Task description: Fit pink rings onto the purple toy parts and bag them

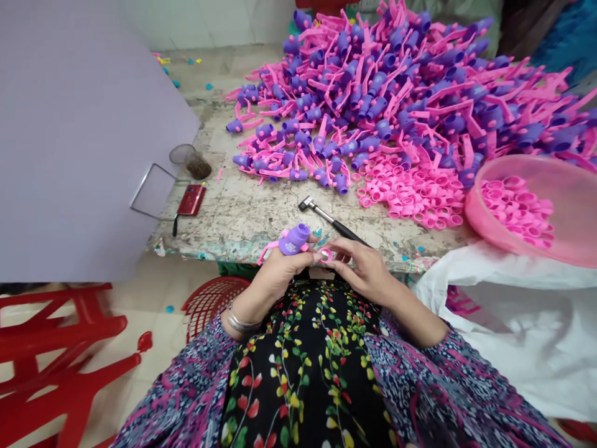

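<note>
My left hand is closed around a purple plastic piece with a pink arm sticking out to the left. Its wide mouth points up and to the right. Between thumb and fingers, my right hand pinches a small pink ring, close beside the left thumb tip. Both hands are above my lap at the table's front edge. Just behind them lies a hammer, its black handle running down towards my right hand.
A large heap of purple-and-pink pieces covers the back of the table. Loose pink rings lie before it, beside a pink basin holding more. At left are a red phone-like device, a tipped cup and a grey panel.
</note>
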Action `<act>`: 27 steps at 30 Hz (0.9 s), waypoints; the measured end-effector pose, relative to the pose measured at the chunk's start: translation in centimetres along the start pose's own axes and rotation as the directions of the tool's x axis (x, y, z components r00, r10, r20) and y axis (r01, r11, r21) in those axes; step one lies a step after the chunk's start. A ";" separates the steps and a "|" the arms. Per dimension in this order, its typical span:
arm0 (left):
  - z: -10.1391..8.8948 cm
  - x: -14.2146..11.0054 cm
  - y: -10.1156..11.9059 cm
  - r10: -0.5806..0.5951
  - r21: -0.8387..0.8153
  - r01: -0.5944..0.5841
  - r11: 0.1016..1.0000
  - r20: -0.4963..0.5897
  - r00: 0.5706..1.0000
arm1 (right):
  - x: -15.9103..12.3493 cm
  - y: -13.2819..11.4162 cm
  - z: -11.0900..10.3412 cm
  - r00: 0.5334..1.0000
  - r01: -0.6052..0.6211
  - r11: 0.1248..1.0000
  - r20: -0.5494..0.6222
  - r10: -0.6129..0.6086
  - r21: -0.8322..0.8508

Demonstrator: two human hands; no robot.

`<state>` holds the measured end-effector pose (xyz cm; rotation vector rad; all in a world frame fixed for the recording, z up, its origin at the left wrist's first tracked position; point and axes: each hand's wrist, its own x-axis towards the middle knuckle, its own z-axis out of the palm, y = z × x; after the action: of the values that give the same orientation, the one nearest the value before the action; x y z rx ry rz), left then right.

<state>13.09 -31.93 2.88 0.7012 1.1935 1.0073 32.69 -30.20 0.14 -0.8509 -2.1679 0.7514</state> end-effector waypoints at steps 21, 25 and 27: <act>-0.6 -1.0 1.0 0.151 0.305 -0.190 0.933 0.146 0.978 | -0.5 -1.1 0.4 0.913 -0.384 0.649 0.166 0.371 0.657; -0.6 -0.9 0.8 0.159 0.349 -0.203 0.915 0.149 0.976 | -0.5 -1.3 0.6 0.887 -0.432 0.584 0.206 0.413 0.688; -0.6 -0.9 0.8 0.157 0.353 -0.210 0.912 0.171 0.973 | -0.6 -1.3 0.7 0.869 -0.457 0.535 0.228 0.439 0.710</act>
<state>12.27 -32.41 3.79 1.1829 1.2222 0.8770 32.06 -31.62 0.45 -0.9264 -1.3784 1.7730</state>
